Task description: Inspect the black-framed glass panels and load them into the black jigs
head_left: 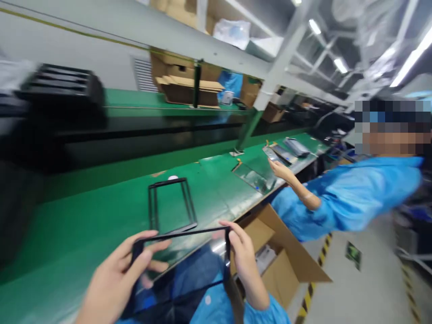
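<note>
In the head view, I hold a black-framed glass panel [189, 256] tilted in front of me, just off the bench edge. My left hand [118, 270] grips its left end, the thumb on the near face and fingers showing through the glass. My right hand [245, 256] is closed on its right end, fingers over the top corner. The pane is see-through and reflects light. Behind it, an empty black rectangular frame [189, 202] lies on the green bench, with a small white round thing [173, 177] at its far edge.
A co-worker in blue [354, 193] stands at right, one hand near flat panels [276, 153] on the green bench [101, 211]. An open cardboard box [286, 274] sits by my right arm. A post [249, 128] rises from the bench. Black trays [64, 90] stand at left.
</note>
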Motion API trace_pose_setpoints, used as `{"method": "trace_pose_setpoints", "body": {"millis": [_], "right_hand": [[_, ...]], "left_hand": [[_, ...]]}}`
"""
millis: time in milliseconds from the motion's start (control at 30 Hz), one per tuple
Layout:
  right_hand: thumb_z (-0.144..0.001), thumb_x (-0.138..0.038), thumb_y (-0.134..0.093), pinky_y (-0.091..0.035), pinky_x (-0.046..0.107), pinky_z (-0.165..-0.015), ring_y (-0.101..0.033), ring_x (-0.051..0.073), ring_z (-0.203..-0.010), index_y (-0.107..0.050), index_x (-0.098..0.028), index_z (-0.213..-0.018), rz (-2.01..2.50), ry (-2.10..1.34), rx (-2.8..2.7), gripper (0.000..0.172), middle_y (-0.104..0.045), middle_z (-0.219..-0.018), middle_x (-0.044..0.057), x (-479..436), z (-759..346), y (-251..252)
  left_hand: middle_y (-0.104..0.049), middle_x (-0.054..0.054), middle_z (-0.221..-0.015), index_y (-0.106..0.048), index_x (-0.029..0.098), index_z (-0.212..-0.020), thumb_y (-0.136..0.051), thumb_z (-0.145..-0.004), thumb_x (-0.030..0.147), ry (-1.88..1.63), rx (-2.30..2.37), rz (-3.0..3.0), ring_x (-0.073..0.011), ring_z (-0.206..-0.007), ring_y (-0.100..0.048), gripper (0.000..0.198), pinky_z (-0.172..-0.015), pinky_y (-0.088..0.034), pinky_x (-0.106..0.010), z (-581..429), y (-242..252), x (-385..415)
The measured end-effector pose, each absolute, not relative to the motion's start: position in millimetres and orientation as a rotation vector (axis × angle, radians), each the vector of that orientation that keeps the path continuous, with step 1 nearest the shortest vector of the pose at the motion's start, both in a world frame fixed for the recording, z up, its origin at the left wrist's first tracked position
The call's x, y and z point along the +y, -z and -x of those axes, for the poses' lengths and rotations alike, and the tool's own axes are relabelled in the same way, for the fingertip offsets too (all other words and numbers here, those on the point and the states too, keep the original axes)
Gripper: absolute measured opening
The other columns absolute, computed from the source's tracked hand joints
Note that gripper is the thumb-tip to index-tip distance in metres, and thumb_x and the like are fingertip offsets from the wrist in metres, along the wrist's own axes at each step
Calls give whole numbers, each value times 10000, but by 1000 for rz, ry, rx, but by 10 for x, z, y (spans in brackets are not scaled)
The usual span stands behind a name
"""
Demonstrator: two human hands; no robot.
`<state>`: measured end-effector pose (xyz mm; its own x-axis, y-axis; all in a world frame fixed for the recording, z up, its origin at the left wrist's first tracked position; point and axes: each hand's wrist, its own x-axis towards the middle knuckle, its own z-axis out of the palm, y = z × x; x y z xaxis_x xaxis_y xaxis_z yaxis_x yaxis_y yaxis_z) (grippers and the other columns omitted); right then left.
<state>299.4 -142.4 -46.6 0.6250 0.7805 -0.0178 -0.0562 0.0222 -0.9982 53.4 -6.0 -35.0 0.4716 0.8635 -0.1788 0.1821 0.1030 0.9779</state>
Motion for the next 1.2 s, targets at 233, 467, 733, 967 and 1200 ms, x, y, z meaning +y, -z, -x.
{"method": "trace_pose_setpoints", "body": {"millis": [233,467,733,967,1200], "right_hand": [[-868,-551,-806,-588,295,-561,-775,237,-510,-669,-207,-1128,1375,-792,-514,452,-838,-724,74,-1504,-2805,275],[-857,-498,-835,-642,413,-607,-779,294,-536,-744,-296,-1082,1383,-842,-459,316,-836,-734,82,-1562,-2844,342],[-870,-446,-799,-607,345,-595,-783,239,-521,-771,-305,-1058,1344,-814,-504,237,-834,-706,41,-1507,-2836,368],[-822,-521,-867,-625,321,-544,-761,242,-492,-728,-184,-1064,1390,-741,-412,437,-826,-707,97,-1531,-2731,328],[-712,-504,-955,-668,386,-582,-795,285,-567,-694,-339,-1211,1108,-796,-204,587,-851,-826,91,-1079,-2695,716]], "left_hand": [[-866,-95,-1000,-646,237,-1185,-802,-852,594,-721,1068,-1160,-246,-642,-789,512,-439,-579,-259,-666,-13,-133],[-851,-148,-1088,-612,214,-1300,-773,-900,573,-657,958,-1189,-260,-684,-808,561,-468,-605,-278,-509,61,-94],[-853,-149,-1069,-682,189,-1220,-797,-892,547,-686,966,-1191,-239,-660,-800,499,-477,-603,-254,-512,39,-125],[-856,-140,-1040,-703,197,-1182,-822,-890,510,-686,927,-1148,-242,-663,-803,445,-482,-588,-245,-445,71,-67],[-782,-249,-1288,-662,213,-1438,-896,-751,630,-1025,587,-901,-422,-1074,-802,838,-839,-659,-436,-443,112,-201]]}}
